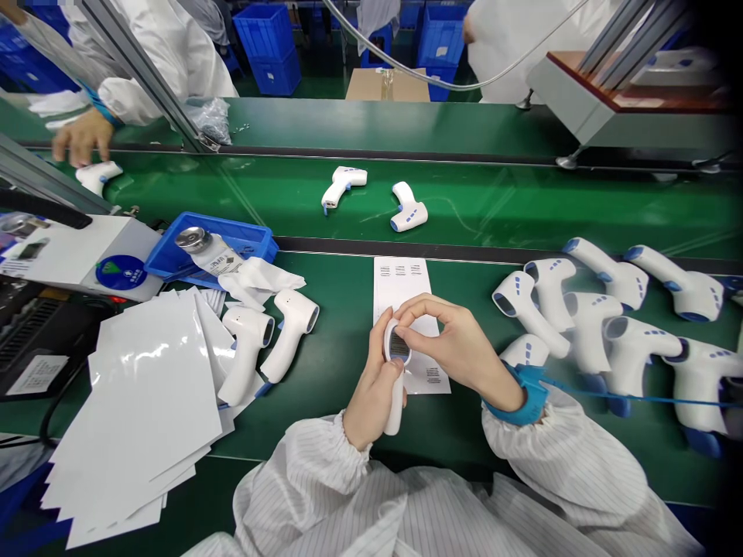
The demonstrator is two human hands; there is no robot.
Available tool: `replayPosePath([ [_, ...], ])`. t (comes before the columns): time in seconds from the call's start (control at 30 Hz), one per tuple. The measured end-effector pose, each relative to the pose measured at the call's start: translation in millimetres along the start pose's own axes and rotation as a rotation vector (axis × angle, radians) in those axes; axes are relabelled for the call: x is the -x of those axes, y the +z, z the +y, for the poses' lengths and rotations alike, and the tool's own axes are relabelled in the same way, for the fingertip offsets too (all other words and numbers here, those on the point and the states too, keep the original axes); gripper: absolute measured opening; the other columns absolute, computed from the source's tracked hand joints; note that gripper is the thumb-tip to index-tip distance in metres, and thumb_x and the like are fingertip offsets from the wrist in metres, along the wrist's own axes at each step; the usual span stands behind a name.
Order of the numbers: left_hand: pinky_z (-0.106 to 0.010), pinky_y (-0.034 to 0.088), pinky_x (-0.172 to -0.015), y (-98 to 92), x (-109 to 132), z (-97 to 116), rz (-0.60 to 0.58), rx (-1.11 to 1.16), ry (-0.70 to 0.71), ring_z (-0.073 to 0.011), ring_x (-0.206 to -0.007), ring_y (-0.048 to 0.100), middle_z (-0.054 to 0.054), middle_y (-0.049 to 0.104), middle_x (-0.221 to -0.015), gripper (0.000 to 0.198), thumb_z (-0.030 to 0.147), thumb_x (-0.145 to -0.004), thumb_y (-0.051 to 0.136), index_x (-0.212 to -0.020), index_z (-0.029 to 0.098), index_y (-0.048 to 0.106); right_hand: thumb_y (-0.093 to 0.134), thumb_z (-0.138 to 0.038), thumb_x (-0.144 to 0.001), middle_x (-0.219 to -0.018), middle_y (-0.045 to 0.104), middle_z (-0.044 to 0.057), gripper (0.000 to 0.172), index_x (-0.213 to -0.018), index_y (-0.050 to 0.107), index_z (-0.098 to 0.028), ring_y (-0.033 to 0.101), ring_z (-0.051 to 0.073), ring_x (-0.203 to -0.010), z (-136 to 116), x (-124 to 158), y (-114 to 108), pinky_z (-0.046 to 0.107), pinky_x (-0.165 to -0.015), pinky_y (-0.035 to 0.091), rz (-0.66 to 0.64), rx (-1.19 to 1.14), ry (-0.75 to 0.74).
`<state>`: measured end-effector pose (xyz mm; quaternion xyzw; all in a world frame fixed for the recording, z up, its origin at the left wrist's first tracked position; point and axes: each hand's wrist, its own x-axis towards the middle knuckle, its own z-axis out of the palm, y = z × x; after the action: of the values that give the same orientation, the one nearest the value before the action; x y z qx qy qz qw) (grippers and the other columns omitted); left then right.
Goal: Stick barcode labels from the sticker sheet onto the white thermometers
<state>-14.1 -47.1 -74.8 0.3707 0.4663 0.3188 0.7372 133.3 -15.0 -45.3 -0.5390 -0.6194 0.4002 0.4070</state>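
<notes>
My left hand point(376, 394) is wrapped around the handle of a white thermometer gun point(395, 363), holding it upright with its display facing me. My right hand point(456, 344) pinches at the top edge of that display with thumb and forefinger; whether anything small sits between them I cannot make out. A blue wrist strap point(531, 391) circles my right wrist. Under my hands lies a white label sheet point(400, 286) on the green table.
Several white thermometer guns point(609, 325) lie piled at the right, two more point(272, 340) at the left beside a stack of glossy white bags point(145, 402). A blue tray point(232, 240) holds a bottle. Two guns point(374, 197) lie on the conveyor. Another person's hand point(81, 139) reaches in at far left.
</notes>
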Motion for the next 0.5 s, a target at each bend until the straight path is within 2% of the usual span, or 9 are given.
replayPosePath([
  [0.1, -0.029, 0.046, -0.05, 1.0, 1, 1, 0.028, -0.008, 0.053, -0.0071, -0.049, 0.05, -0.008, 0.051, -0.131, 0.061, 0.024, -0.091, 0.046, -0.147, 0.04, 0.028, 0.064, -0.016, -0.08, -0.09, 0.07, 0.001, 0.01, -0.073, 0.062, -0.023, 0.067, 0.019, -0.09, -3, 0, 0, 0.035, -0.086, 0.051, -0.003, 0.01, -0.017],
  [0.17, -0.027, 0.047, -0.051, 1.3, 1, 2, 0.05, 0.002, 0.099, -0.0074, -0.054, 0.05, -0.007, 0.049, -0.131, 0.052, 0.025, -0.09, 0.049, -0.14, 0.037, 0.038, 0.064, -0.017, -0.08, -0.091, 0.069, 0.001, 0.009, -0.075, 0.061, -0.023, 0.066, 0.019, -0.091, -5, 1, 1, 0.036, -0.086, 0.051, -0.021, 0.015, -0.013],
  [0.3, -0.026, 0.05, -0.061, 1.0, -3, 5, 0.116, 0.02, 0.215, -0.0099, -0.066, 0.053, -0.003, 0.053, -0.111, 0.027, 0.037, -0.094, 0.047, -0.12, 0.03, 0.048, 0.068, -0.02, -0.078, -0.093, 0.067, 0.0, 0.013, -0.085, 0.058, -0.024, 0.064, 0.019, -0.093, -10, 3, 3, 0.036, -0.088, 0.049, -0.013, -0.005, 0.039],
  [0.5, -0.024, 0.051, -0.061, -0.4, -4, 15, 0.165, -0.002, 0.296, -0.0159, -0.081, 0.056, -0.002, 0.052, -0.097, 0.03, 0.044, -0.094, 0.046, -0.12, 0.029, 0.044, 0.061, -0.03, -0.089, -0.104, 0.066, 0.003, 0.012, -0.098, 0.062, -0.023, 0.065, 0.017, -0.094, -12, 8, 0, 0.034, -0.085, 0.053, -0.067, -0.281, 0.099],
])
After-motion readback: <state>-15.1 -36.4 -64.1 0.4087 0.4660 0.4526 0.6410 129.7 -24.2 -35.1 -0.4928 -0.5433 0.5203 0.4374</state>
